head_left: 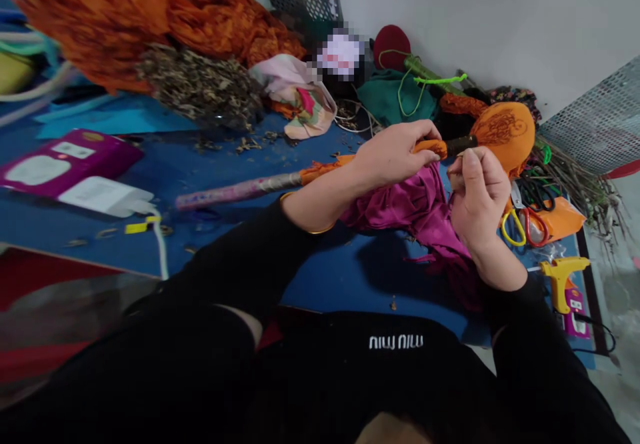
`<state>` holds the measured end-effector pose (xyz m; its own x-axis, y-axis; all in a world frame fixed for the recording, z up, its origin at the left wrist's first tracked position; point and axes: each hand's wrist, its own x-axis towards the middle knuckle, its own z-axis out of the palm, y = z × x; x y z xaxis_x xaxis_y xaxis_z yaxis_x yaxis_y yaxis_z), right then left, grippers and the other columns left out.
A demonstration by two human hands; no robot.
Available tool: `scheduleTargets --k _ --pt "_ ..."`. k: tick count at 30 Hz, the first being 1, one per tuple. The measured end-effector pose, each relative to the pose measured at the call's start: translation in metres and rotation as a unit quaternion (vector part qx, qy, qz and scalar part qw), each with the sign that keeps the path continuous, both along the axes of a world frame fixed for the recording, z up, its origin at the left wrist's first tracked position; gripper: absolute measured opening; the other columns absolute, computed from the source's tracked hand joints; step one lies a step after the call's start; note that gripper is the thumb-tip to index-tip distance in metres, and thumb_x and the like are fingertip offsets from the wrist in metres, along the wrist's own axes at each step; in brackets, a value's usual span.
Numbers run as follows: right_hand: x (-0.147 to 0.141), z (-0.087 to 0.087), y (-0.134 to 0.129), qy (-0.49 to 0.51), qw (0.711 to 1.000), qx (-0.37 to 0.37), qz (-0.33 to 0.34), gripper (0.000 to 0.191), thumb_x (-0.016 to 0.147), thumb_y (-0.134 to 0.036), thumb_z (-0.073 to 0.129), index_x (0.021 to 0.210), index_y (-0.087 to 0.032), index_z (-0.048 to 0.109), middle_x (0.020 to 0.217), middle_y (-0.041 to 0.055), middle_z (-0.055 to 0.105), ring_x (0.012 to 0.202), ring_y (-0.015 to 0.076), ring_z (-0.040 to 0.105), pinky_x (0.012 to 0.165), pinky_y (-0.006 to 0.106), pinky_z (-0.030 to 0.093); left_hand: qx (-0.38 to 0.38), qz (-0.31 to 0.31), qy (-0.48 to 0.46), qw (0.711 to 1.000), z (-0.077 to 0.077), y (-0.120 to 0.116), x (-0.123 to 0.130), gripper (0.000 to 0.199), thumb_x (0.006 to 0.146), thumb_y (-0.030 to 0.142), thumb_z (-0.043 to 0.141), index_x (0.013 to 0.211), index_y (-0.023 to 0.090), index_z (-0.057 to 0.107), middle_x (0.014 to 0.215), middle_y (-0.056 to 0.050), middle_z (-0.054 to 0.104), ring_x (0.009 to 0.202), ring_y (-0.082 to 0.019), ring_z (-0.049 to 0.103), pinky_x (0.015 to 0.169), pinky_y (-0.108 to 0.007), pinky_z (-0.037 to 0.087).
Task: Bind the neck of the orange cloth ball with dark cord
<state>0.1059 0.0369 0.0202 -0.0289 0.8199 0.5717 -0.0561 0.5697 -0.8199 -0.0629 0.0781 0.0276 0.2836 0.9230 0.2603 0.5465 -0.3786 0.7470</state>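
Observation:
My left hand (pixel 393 152) is closed round a long stick wrapped in orange cloth (pixel 431 147), thumb and fingertips pressing the cloth. The stick's pinkish-purple end (pixel 220 194) reaches out to the left past my forearm. Toward its right end there is a dark wrapped band (pixel 461 144), then a rounded orange cloth head (pixel 505 134) with a dark printed pattern. Just below the dark band, my right hand (pixel 480 187) pinches thumb against fingers; what lies in the pinch is too small to make out. Beneath both hands lies a bunched magenta cloth (pixel 413 204).
Orange cloth (pixel 210 11) and dried plant matter (pixel 200 87) are heaped at the back left. A purple box (pixel 107 157) and a white charger (pixel 107 194) lie left. Scissors (pixel 535 224), a yellow glue gun (pixel 563 277) and dry twigs (pixel 595 191) are at right.

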Motion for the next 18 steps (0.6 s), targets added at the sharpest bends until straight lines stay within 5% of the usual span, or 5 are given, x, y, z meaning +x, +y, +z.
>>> scheduleTargets --k 5,8,12,18 --pt "0.024 0.018 0.017 -0.177 0.971 0.153 -0.038 0.043 0.111 -0.055 0.059 0.08 -0.026 0.069 0.075 -0.0013 0.065 0.078 0.0163 0.063 0.086 0.038 0.057 -0.008 -0.012 0.043 0.999 -0.001 0.002 -0.005 0.032 0.09 0.031 0.059 0.116 0.018 0.074 0.109 -0.006 0.08 0.099 -0.024 0.071 0.09 -0.038 0.051" --pt "0.036 0.027 0.024 -0.267 0.938 0.212 -0.059 0.042 0.112 -0.051 0.056 0.083 -0.026 0.072 0.078 0.0003 0.071 0.084 0.018 0.066 0.084 0.039 0.057 -0.012 -0.015 0.048 0.999 -0.002 0.002 -0.005 0.033 0.091 0.031 0.059 0.116 0.016 0.074 0.109 -0.008 0.08 0.097 -0.024 0.07 0.091 -0.038 0.052" --pt "0.042 0.025 0.03 -0.274 0.947 0.165 -0.004 0.041 0.114 -0.052 0.054 0.09 -0.025 0.073 0.081 -0.0013 0.072 0.073 0.0124 0.067 0.07 0.03 0.055 -0.016 -0.005 0.071 0.997 -0.003 0.0 -0.002 0.033 0.092 0.032 0.06 0.117 0.018 0.075 0.109 -0.006 0.08 0.097 -0.024 0.069 0.091 -0.038 0.051" --pt "0.039 0.015 0.043 -0.217 0.969 0.097 0.062 0.048 0.109 -0.069 0.053 0.092 -0.027 0.069 0.087 0.0014 0.071 0.083 0.0178 0.074 0.081 0.037 0.066 -0.038 -0.021 0.066 0.997 -0.003 -0.004 0.002 0.026 0.091 0.032 0.062 0.109 0.018 0.073 0.103 -0.005 0.078 0.091 -0.023 0.067 0.087 -0.037 0.049"
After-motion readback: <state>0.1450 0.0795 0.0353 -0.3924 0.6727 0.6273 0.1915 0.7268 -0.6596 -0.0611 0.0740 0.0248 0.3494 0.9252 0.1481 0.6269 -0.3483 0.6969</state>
